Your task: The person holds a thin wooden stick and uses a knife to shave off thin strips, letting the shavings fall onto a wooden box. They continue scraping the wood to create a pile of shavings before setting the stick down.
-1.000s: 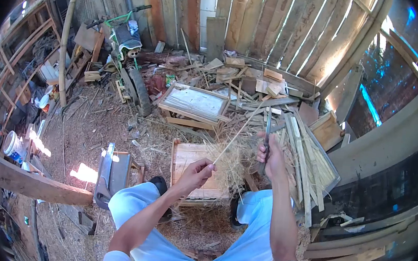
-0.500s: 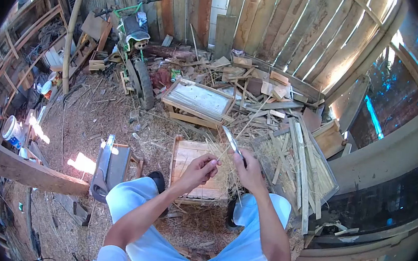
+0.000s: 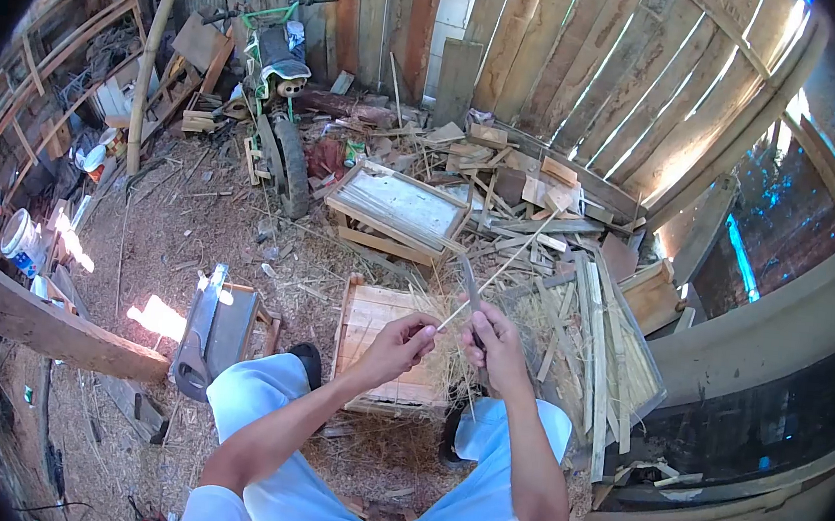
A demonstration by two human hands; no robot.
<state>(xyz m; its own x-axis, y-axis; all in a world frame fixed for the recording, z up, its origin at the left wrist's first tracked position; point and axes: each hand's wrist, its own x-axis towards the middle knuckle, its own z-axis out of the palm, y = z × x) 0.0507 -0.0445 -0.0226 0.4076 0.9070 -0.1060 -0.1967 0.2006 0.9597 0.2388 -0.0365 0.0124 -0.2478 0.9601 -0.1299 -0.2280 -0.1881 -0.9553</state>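
Note:
Between my knees, my left hand (image 3: 395, 352) pinches the near end of a thin strip (image 3: 521, 252), which looks like split bamboo or wood. From there the strip slants up to the right. My right hand (image 3: 497, 351) is wrapped round the handle of a knife (image 3: 471, 284), its blade pointing up and away from me. The blade crosses the strip in this view, close to the right fingers. Below both hands sits a low slatted wooden stand (image 3: 382, 317), with a heap of thin straw-like shavings (image 3: 460, 373) over its right side.
A handsaw (image 3: 192, 367) lies on a small bench (image 3: 233, 331) left of my knee. Ahead are a shallow wooden tray (image 3: 408, 197), a scrap wood pile (image 3: 535, 183) and a small motorbike (image 3: 283, 142). Long wood strips (image 3: 598, 348) lean at the right. A beam (image 3: 59, 327) crosses the left.
The strip now shows long and slanting up to the right from my left hand. The knife has turned more upright, and its blade now crosses the strip.

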